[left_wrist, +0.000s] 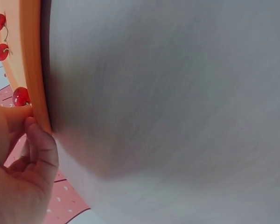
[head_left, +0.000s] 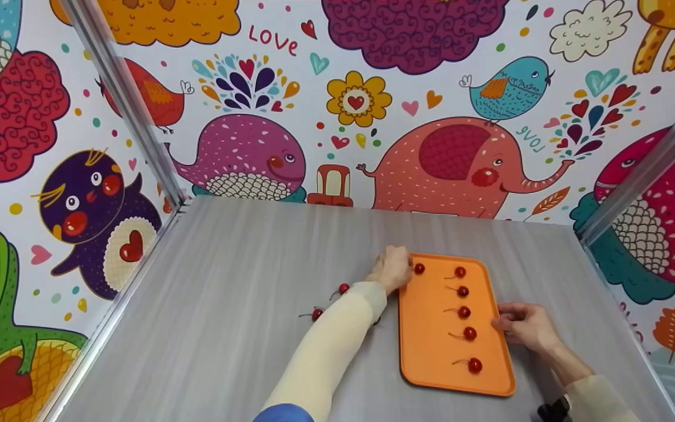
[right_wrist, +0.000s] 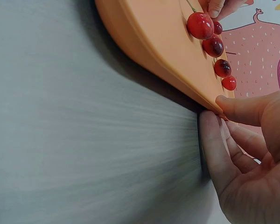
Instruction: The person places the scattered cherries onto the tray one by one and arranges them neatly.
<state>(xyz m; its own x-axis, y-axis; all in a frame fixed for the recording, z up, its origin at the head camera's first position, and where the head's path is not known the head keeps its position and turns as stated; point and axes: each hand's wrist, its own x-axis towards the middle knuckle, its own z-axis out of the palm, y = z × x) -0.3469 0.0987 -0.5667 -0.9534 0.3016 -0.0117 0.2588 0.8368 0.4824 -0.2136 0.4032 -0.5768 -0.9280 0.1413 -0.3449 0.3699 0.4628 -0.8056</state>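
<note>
An orange tray [head_left: 431, 351] lies on the table with several red cherries [head_left: 464, 312] in a column along its right side, stems pointing left. My left hand [head_left: 392, 268] is at the tray's far left corner, beside a single cherry [head_left: 419, 268]. In the left wrist view, the thumb and a finger come together over the rim, right at the stem end of that cherry [left_wrist: 21, 96]. My right hand [head_left: 528, 326] grips the tray's right rim, its thumb on top and fingers [right_wrist: 213, 140] underneath in the right wrist view.
Left of the tray, two cherries lie on the grey table [head_left: 214, 310]: one cherry [head_left: 344, 288] close by my left sleeve [head_left: 337, 346], another cherry [head_left: 317, 315] nearer me. Walls with cartoon animals [head_left: 449, 170] and metal corner posts [head_left: 132, 105] enclose the table.
</note>
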